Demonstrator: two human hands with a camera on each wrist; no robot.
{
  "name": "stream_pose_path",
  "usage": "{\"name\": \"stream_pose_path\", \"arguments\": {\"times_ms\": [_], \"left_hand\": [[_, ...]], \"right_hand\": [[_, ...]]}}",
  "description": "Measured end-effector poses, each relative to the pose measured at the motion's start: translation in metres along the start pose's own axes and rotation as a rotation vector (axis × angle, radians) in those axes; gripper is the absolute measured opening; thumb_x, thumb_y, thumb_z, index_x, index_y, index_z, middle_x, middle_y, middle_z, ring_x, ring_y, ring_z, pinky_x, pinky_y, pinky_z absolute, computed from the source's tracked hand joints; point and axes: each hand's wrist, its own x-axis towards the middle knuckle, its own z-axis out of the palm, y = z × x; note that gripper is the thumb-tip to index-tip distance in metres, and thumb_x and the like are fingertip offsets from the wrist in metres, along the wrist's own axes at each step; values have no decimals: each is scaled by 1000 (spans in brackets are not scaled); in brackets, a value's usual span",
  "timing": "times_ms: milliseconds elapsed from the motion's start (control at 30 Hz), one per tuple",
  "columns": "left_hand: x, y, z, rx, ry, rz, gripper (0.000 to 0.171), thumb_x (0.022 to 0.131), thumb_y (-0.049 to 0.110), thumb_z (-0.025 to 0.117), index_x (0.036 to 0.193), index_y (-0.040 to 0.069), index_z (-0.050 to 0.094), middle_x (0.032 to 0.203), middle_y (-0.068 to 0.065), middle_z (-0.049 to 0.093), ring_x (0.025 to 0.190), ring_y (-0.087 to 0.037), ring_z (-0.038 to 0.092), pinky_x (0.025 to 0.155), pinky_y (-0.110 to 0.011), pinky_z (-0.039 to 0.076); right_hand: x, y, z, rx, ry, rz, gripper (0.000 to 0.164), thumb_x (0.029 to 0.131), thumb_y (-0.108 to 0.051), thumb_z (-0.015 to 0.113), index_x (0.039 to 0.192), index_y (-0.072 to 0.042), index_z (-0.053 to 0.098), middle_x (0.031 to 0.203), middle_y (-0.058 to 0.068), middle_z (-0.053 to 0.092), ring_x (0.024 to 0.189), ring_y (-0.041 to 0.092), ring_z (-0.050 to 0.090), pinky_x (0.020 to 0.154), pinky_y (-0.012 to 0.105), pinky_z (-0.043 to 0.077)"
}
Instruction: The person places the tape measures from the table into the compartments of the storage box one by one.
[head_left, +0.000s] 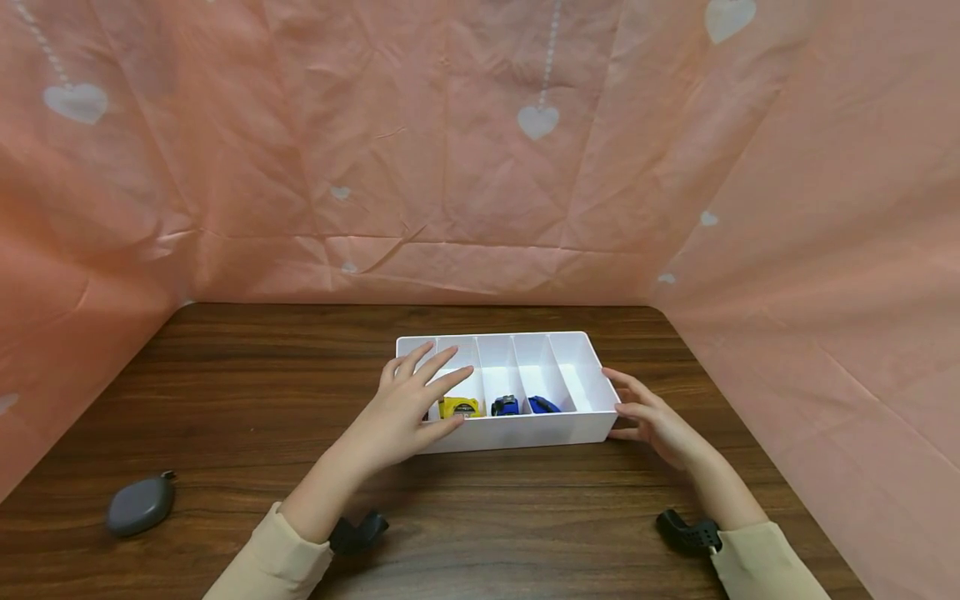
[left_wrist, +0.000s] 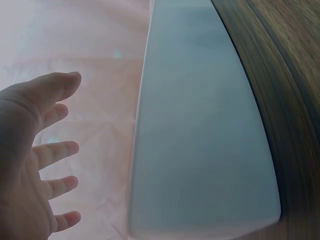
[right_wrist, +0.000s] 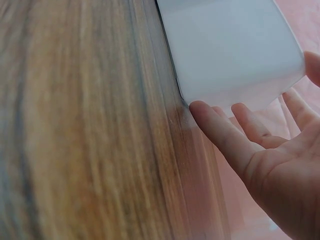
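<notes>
A long white box [head_left: 540,429] with several side-by-side compartments sits on the table. In it lie a yellow tape measure [head_left: 459,408], a blue and black item [head_left: 505,406] and a blue item [head_left: 543,405], each in its own compartment. My left hand [head_left: 408,408], fingers spread, hovers over the box's left end and hides much of the leftmost compartment. In the left wrist view that hand [left_wrist: 30,155] is apart from the front wall [left_wrist: 200,125]. At the right end, my right hand [head_left: 656,423] has its fingertips against the end wall, fingers loosely extended.
A grey rounded case [head_left: 140,506] with a small metal tab lies at the table's left. Pink cloth [head_left: 480,183] with white hearts hangs behind and along both sides. Black wrist mounts [head_left: 360,533] sit on both forearms, just above the brown wood table [head_left: 510,533].
</notes>
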Motion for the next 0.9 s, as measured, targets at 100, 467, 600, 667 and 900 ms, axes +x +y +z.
{"name": "stream_pose_path", "arguments": {"times_ms": [100, 467, 600, 667, 900], "left_hand": [[-6, -4, -4, 6, 2, -6, 59, 88, 37, 69, 142, 22, 49, 152, -8, 33, 140, -34, 18, 101, -63, 18], [-24, -15, -12, 11, 3, -55, 62, 86, 38, 71, 142, 22, 49, 152, -7, 32, 140, -34, 17, 101, -64, 15], [-30, -19, -14, 21, 14, -52, 63, 85, 36, 73, 141, 21, 50, 151, -10, 34, 139, -35, 20, 101, -65, 15], [-33, -20, -16, 27, 23, -48, 62, 85, 36, 73, 141, 21, 50, 150, -10, 35, 139, -36, 21, 101, -65, 14], [-42, -25, -21, 14, 27, -59, 61, 85, 35, 73, 140, 21, 51, 150, -10, 36, 138, -38, 22, 100, -66, 13]], "right_hand": [[0, 0, 0, 5, -3, -4, 57, 99, -13, 44, 152, -11, 21, 141, 32, 21, 117, 33, 44, 90, 57, 43], [1, 1, 0, 2, -9, -3, 57, 100, -14, 44, 152, -13, 22, 142, 31, 21, 119, 34, 43, 91, 59, 42], [1, 1, -1, -1, -10, -5, 56, 100, -14, 44, 152, -14, 23, 141, 31, 22, 117, 31, 44, 91, 59, 42], [1, 1, -1, -1, -7, -4, 56, 100, -14, 44, 152, -13, 23, 141, 31, 22, 117, 30, 45, 91, 59, 42], [-1, 0, -2, -2, 2, 4, 57, 100, -15, 44, 152, -13, 21, 142, 31, 21, 117, 29, 45, 91, 58, 42]]}}
